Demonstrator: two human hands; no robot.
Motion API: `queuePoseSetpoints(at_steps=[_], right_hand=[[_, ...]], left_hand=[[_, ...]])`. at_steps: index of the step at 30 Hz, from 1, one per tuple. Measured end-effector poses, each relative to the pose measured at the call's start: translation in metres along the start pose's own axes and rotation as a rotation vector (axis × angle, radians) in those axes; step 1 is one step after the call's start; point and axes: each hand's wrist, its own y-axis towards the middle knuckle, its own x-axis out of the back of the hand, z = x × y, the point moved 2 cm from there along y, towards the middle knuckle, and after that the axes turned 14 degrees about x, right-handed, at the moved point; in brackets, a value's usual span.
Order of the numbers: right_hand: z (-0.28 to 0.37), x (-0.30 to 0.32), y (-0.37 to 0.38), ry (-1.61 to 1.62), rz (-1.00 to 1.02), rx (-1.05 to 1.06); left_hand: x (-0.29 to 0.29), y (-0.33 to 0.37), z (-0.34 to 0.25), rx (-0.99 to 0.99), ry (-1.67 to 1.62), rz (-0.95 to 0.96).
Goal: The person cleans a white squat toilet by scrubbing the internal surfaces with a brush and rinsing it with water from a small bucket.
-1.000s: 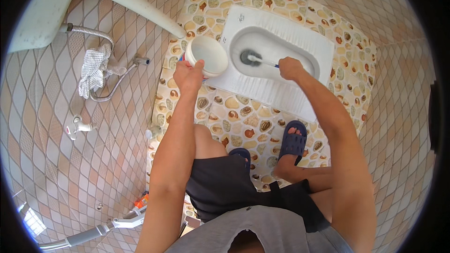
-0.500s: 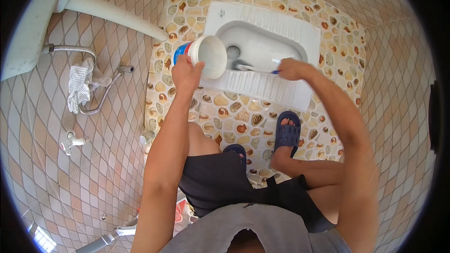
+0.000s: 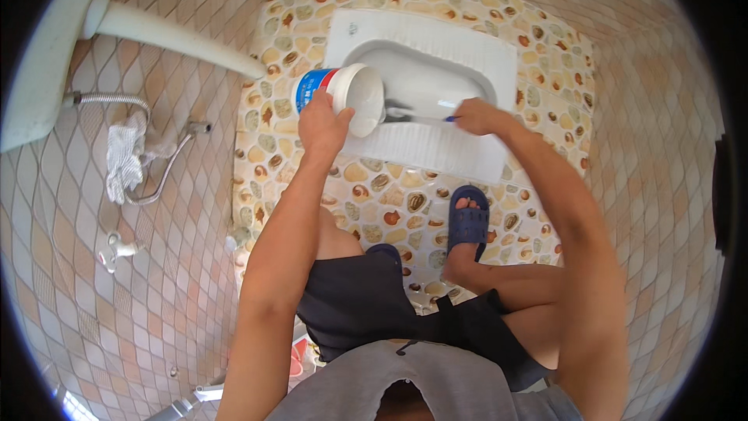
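Head view: a tilted white bucket and a blurred brush met the eye together, both at the squat toilet.
Left hand: the left hand was grasping the bucket, thumb up near the rim and fingers against the side wall.
Right hand: and the right hand, well, that was clenched around the brush's blue handle end.
Bucket's place: it leaned over the toilet's left end, mouth turned toward the basin, blue-and-red label facing up and left.
Bucket's handling: stiff plastic, by the look of it, and probably light enough for one hand; a wet wall would likely have been slippery, so rim and side together made the sensible hold.
Brush's place: its head was beside the bucket's mouth, over the basin's near side; whether it touched either was too blurred to tell.
Brush's handling: it looked light, with a firm, slim handle, best held at the blue end, away from the head.
Inside the bucket: pale walls showed, but any liquid could not be made out.
Inside the basin: grey-white and glossy, with a bright glint toward the right.
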Motion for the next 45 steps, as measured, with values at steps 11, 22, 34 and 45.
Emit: queuePoseSetpoints(at_steps=[11, 22, 34, 45], right_hand=[[-0.046, 0.030, -0.091, -0.185, 0.060, -0.143], [-0.023, -0.019, -0.036, -0.055, -0.142, -0.073], [0.005, 0.013, -0.089, -0.175, -0.108, -0.258], [0.000, 0.002, -0.139, -0.052, -0.095, -0.421]], left_hand=[[-0.022, -0.006, -0.040, -0.033, -0.004, 0.157], [-0.037, 0.006, -0.026, 0.108, -0.198, 0.119], [-0.033, 0.016, -0.014, 0.202, -0.296, 0.036], [-0.066, -0.011, -0.078, -0.047, -0.068, 0.072]])
